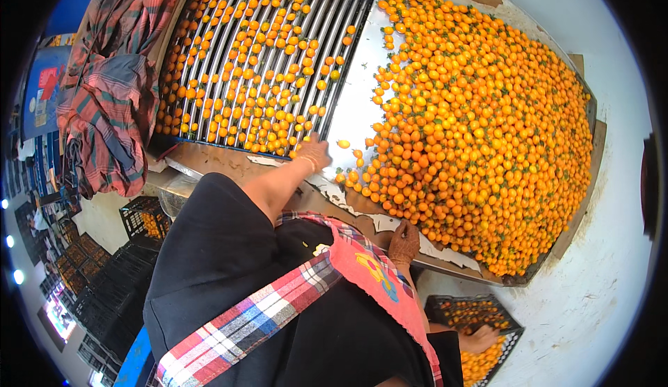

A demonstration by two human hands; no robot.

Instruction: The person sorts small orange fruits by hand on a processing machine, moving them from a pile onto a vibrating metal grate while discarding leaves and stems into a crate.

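Note:
Orange cherry tomatoes with green stem tops form a large heap (487, 123) on the right side of the sorting table. At left, more of them lie spread over a rack of metal rollers (233, 60). My left hand (314, 153) reaches to the near right corner of the rollers, fingers apart beside a few tomatoes. A bare white sheet (358, 98) lies between rollers and heap, with a loose tomato (343, 144) near my left hand. My right hand (403, 242) rests at the table's near edge beside the heap, fingers bunched; whether they hold anything is hidden.
Another hand (480, 340), apparently a co-worker's, is over a black crate (511, 359) of tomatoes at lower right. Plaid cloth (111, 102) hangs at the table's left end. Stacked black crates (115, 296) stand at left; a white wall (619, 248) borders the right.

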